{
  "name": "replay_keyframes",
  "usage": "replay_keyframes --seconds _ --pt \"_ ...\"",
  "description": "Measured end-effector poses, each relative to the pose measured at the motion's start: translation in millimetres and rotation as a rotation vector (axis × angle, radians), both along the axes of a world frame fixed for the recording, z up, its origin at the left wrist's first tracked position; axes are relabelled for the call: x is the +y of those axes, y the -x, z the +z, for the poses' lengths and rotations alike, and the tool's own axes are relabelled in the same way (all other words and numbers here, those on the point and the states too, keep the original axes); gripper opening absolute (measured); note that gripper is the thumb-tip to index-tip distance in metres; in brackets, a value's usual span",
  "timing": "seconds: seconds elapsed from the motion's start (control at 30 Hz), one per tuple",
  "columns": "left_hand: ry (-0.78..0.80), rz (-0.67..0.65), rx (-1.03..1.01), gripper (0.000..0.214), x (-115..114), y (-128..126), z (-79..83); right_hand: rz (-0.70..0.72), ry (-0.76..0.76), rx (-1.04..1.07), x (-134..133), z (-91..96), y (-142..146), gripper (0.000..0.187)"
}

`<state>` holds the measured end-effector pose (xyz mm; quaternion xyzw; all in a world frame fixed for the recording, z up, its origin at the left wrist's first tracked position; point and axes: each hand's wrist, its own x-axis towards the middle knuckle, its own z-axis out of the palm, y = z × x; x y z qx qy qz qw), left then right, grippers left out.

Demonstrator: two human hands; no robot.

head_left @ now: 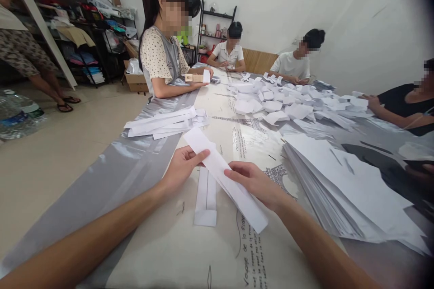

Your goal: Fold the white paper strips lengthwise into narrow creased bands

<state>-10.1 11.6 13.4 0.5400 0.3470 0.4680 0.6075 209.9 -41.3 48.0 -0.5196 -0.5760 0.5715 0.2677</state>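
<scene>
A long folded strip of white paper (217, 165) is held slantwise above the table between both my hands. My left hand (185, 165) pinches it near its upper end, thumb on top. My right hand (254, 178) grips its right edge around the middle, thumb on the face and the other fingers behind. Beneath it, another white paper strip (205, 203) with a dark lengthwise line lies on the printed tablecloth (159, 244); its upper part is hidden by the held strip.
Folded paper strips (162, 123) lie in a pile to the left. A thick stack of white sheets (339, 185) is at the right, with a heap of folded paper pieces (281, 99) beyond. Several people sit around the table; one person (166, 49) at the left holds a wooden piece (195, 78).
</scene>
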Motion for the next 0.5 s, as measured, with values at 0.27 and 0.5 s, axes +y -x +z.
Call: replay_keyframes --seconds 0.27,0.5 --pt "0.013 -0.040 -0.018 0.037 3.4 2.3 6.3 -0.035 -0.038 0.050 0.9 -3.6 1.1 0.024" --pt "-0.001 0.111 0.027 0.037 10.7 9.7 6.5 -0.076 -0.009 0.031 2.0 -1.3 1.9 0.022"
